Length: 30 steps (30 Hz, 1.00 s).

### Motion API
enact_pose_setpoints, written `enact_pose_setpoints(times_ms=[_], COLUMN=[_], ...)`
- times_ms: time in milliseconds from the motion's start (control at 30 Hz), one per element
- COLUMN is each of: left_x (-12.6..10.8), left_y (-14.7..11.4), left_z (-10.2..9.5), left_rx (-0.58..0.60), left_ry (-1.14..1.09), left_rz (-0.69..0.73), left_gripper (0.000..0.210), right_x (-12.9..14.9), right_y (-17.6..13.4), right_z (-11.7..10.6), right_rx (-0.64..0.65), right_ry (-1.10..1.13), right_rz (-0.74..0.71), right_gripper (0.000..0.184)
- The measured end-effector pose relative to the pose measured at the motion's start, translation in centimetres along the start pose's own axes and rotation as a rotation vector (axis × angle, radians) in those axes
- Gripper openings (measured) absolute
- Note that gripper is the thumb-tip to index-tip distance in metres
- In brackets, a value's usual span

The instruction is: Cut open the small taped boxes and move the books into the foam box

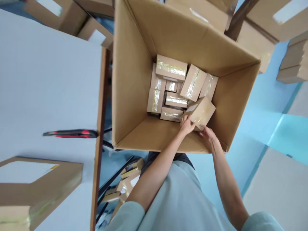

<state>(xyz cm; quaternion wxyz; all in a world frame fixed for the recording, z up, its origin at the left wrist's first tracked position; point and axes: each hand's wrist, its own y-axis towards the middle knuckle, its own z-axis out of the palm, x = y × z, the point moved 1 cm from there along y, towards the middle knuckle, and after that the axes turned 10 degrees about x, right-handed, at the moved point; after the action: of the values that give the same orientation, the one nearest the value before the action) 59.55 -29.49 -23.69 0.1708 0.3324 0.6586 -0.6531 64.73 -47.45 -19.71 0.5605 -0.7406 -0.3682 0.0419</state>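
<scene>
Both my hands reach into a large open cardboard carton (132,80). Between them is a small taped cardboard box (203,112), tilted above others near the carton's right front corner. My left hand (187,125) grips its lower left edge, fingers partly hidden by the box. At the lower edge, my right hand (209,134) has its fingertips bent against the same box. Several similar boxes lie below and beside it, among them a slanted box (193,82) and a box with a label (171,68) at the back.
On the white table (48,96) at left lie a black and red utility knife (71,133) and a bigger cardboard box (48,189). Small boxes (128,183) are piled on the floor beside my legs. More cartons (257,41) stand behind, with stacked boxes (295,61) at far right.
</scene>
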Motion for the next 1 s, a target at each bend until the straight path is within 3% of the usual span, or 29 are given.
enact_pose_setpoints(times_ms=[133, 267, 367, 433, 567, 700, 867, 1000], left_x=[-5.6, -10.1, -11.6, -11.4, -8.2, -2.6, 4.5, 7.6], left_y=[-6.6, -16.1, -23.7, -28.4, -37.0, -43.6, -48.0, -50.6], left_z=[-3.8, -8.3, -11.8, -14.1, -18.5, -21.2, -21.7, -20.9], left_rx=[-0.078, -0.204, -0.348, -0.468, -0.736, -0.977, -1.258, -1.453], left_ry=[0.103, 0.216, 0.216, 0.149, -0.033, -0.261, -0.549, -0.713], left_rz=[0.268, 0.498, 0.608, 0.653, 0.672, 0.635, 0.555, 0.511], left_gripper=[0.058, 0.049, 0.049, 0.050, 0.056, 0.065, 0.073, 0.076], right_x=[1.4, 2.5, 4.5, 6.6, 11.9, 16.8, 20.7, 20.9], right_y=[-9.3, -19.1, -25.3, -28.6, -34.3, -38.9, -43.2, -46.1], right_z=[-0.2, 1.5, 3.3, 4.8, 9.3, 16.0, 25.7, 31.2], right_rx=[0.106, 0.173, 0.251, 0.286, 0.331, 0.418, 0.547, 0.663], right_ry=[0.317, 0.423, 0.382, 0.310, 0.077, -0.218, -0.501, -0.597], right_rz=[0.023, -0.074, -0.217, -0.307, -0.494, -0.751, -1.055, -1.209], right_gripper=[0.038, 0.059, 0.064, 0.066, 0.075, 0.074, 0.067, 0.065])
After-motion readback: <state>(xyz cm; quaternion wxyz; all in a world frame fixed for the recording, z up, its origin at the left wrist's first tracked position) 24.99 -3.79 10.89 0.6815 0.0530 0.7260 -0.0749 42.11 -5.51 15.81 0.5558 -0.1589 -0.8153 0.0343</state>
